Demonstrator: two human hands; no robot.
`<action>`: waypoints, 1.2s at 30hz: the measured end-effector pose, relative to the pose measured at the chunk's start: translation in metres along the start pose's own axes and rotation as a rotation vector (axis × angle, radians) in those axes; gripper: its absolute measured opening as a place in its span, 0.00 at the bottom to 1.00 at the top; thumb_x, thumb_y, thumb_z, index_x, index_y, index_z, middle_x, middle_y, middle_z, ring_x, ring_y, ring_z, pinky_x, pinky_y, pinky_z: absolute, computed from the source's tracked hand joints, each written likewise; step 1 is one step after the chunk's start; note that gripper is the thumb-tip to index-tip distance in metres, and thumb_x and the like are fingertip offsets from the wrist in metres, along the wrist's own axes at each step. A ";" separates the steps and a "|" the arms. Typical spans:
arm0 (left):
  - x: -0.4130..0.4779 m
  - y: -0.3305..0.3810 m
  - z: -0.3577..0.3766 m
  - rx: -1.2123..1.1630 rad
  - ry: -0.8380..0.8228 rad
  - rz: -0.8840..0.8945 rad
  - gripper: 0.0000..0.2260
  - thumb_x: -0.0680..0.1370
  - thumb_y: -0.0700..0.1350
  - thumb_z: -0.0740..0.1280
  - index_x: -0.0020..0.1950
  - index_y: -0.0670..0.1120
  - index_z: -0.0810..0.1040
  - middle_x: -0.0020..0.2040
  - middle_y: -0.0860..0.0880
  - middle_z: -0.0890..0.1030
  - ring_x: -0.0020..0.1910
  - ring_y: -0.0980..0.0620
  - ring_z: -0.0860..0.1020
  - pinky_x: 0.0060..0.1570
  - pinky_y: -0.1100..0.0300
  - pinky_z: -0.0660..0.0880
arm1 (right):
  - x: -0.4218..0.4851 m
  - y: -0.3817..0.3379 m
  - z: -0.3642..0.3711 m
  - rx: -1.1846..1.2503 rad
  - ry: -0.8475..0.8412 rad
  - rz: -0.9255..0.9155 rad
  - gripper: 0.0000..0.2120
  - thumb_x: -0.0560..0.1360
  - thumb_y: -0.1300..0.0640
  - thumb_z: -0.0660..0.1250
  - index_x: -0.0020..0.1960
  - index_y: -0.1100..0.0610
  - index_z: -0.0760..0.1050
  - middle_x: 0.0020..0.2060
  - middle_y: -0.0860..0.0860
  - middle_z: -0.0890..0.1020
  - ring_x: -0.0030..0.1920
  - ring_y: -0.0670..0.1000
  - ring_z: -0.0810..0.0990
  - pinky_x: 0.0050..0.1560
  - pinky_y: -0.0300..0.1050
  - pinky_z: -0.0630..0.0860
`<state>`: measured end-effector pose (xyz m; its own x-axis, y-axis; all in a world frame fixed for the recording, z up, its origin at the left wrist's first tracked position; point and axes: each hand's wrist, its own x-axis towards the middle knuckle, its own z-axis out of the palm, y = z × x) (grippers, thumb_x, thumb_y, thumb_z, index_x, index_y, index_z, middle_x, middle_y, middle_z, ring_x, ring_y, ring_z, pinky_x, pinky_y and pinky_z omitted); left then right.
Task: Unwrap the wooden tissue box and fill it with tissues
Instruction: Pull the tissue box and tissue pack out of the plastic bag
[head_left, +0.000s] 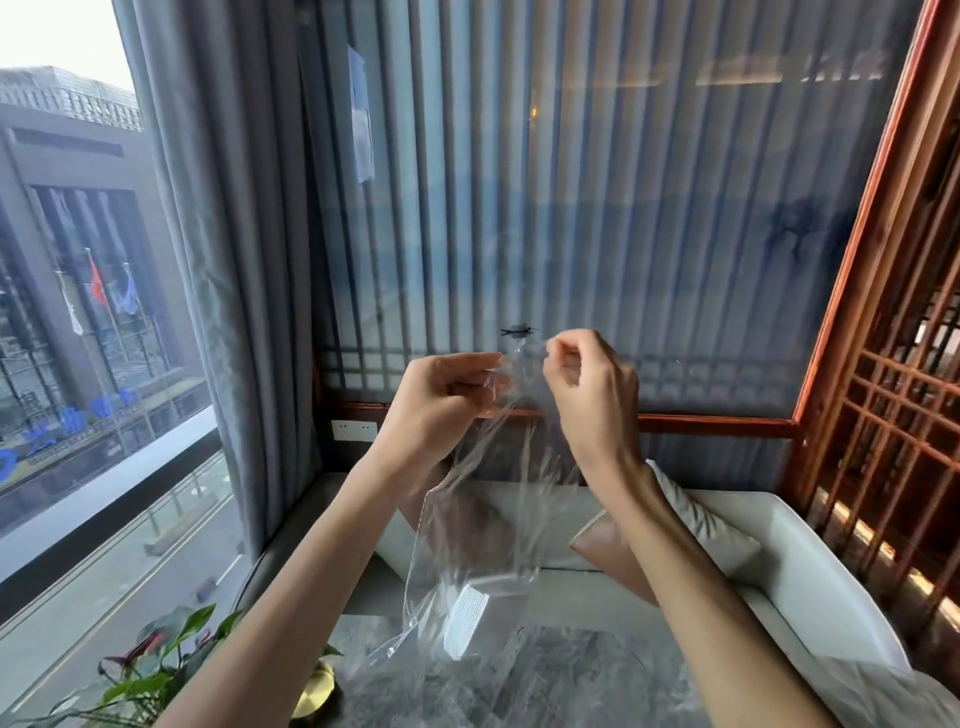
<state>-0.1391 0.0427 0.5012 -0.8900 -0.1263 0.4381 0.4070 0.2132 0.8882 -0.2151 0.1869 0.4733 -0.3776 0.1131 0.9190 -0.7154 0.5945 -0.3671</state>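
step: opening the clear plastic bag (483, 525) at its tied neck – judged from the pinch on both sides of the knot; the black tie (519, 330) sits just above and between the hands
left hand (441, 402): clenched round the gathered film just below the tie, thumb + fingers pinching the neck
right hand (587, 389): fingertips pinched on the film right beside the tie, rest of the fingers curled in; both hands nearly touching, bag neck between them
how to do it well: keep left hand as anchor close under the tie, work the tie loose w/ right fingertips rather than yanking; thin film will likely stretch or rip if pulled hard. Keep the bag hanging so its weight holds the neck taut
bag: thin, transparent, crinkly, glossy; long creases run down from the hands, lower end flares wide and hangs well below the hands, over the desk
inside bag: a small white ribbed rectangle (465, 621) low down, prob a pack or label – can't tell which
wooden tissue box: not visible anywhere in view; can't tell where it is. Tissues not seen either
desk (597, 680): grey marbled stone look, smooth, below the hands
near left forearm: green leafy plant (171, 654) + a round brass-coloured object (314, 693)
beyond the hands: pale sofa w/ soft cushions, ribbed blue wall panel, heavy grey curtain to the left, red wood lattice to the right
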 end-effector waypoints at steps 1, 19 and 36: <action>-0.001 -0.001 -0.001 -0.010 0.015 0.006 0.19 0.74 0.24 0.63 0.57 0.42 0.82 0.36 0.55 0.85 0.38 0.60 0.82 0.42 0.66 0.80 | 0.001 0.004 0.000 0.099 -0.035 0.041 0.03 0.76 0.61 0.68 0.47 0.62 0.78 0.42 0.55 0.85 0.42 0.54 0.85 0.44 0.50 0.79; 0.016 -0.016 -0.055 0.284 0.187 0.273 0.23 0.77 0.35 0.67 0.70 0.52 0.71 0.48 0.54 0.75 0.47 0.57 0.76 0.52 0.62 0.73 | -0.082 0.074 -0.009 1.273 -0.441 1.113 0.45 0.67 0.66 0.74 0.77 0.48 0.58 0.50 0.55 0.85 0.42 0.50 0.84 0.38 0.43 0.81; 0.044 -0.010 -0.084 1.119 -0.273 0.928 0.06 0.74 0.41 0.73 0.47 0.40 0.80 0.61 0.41 0.76 0.58 0.44 0.75 0.53 0.52 0.79 | 0.009 0.055 -0.084 1.089 -0.508 0.928 0.33 0.66 0.66 0.72 0.69 0.52 0.73 0.36 0.49 0.83 0.35 0.45 0.80 0.31 0.35 0.78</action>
<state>-0.1648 -0.0458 0.5234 -0.4676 0.6248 0.6253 0.5856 0.7489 -0.3103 -0.2082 0.2872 0.4734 -0.9184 -0.3079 0.2484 -0.1044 -0.4168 -0.9030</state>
